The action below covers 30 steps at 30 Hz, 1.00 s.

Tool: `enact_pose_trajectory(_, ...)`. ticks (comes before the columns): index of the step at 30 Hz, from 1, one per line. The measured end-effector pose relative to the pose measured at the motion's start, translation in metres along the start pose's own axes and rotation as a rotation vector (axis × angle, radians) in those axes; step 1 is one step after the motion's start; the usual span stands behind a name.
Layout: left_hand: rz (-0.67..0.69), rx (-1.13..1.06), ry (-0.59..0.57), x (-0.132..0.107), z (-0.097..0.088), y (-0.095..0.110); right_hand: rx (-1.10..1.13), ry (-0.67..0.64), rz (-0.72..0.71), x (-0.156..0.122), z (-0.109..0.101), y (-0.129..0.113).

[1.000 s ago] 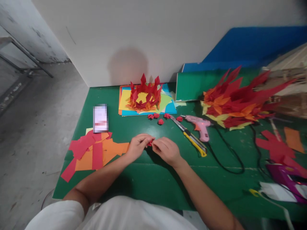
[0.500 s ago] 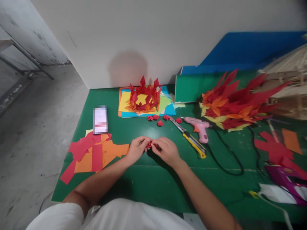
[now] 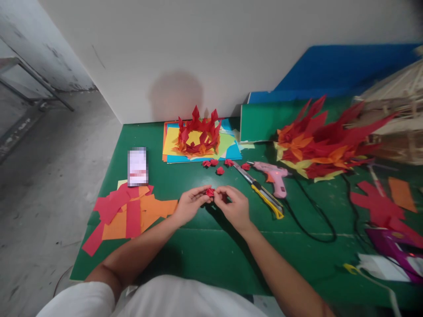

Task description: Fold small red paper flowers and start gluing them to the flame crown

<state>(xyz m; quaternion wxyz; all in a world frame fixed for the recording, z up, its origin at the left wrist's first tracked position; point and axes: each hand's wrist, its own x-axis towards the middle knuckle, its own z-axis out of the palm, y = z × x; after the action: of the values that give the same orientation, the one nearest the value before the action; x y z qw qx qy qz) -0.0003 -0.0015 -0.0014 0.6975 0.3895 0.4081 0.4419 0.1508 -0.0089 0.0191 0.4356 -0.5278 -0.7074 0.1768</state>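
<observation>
Between my fingertips is a small folded red paper flower (image 3: 210, 192), held over the middle of the green table (image 3: 211, 259). My left hand (image 3: 193, 203) pinches it from the left, thumb below and fingers above. From the other side my right hand (image 3: 234, 206) grips its edge with thumb and forefinger. Just beyond the hands lie several similar red paper flowers (image 3: 220, 171). A yellow utility knife (image 3: 261, 193) with its blade out rests to the right, beside a pink glue gun (image 3: 276, 176).
A red paper crown (image 3: 198, 138) stands on coloured sheets (image 3: 170, 143) at the back. Red and orange strips (image 3: 115, 204) and a phone (image 3: 138, 167) lie left. At right are a larger flame-like paper piece (image 3: 317, 145), a black cord (image 3: 317, 233) and a purple device (image 3: 393, 246).
Both hands have risen slightly and shifted a little right with the red paper flower. More of the flower now shows between the fingers.
</observation>
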Motion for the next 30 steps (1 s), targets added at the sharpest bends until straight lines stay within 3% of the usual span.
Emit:
enact_pose_trajectory(7,0.237,0.447,0.019,-0.005,-0.001,-0.006,-0.236,-0.032,-0.308,0.0,0.002,0.003)
enact_pose_trajectory(17,0.277,0.67,-0.098,-0.006,-0.005,-0.006,-0.395,-0.13,-0.55,0.001,0.001,0.005)
enact_pose_trajectory(22,0.252,0.729,-0.191,-0.005,-0.006,-0.003,-0.391,-0.178,-0.598,0.003,-0.003,0.008)
enact_pose_trajectory(25,0.247,0.724,-0.188,-0.004,-0.006,-0.002,-0.357,-0.202,-0.582,0.003,-0.003,0.009)
enact_pose_trajectory(30,0.262,0.633,-0.157,-0.004,-0.005,-0.007,-0.231,-0.127,-0.324,0.003,-0.001,0.01)
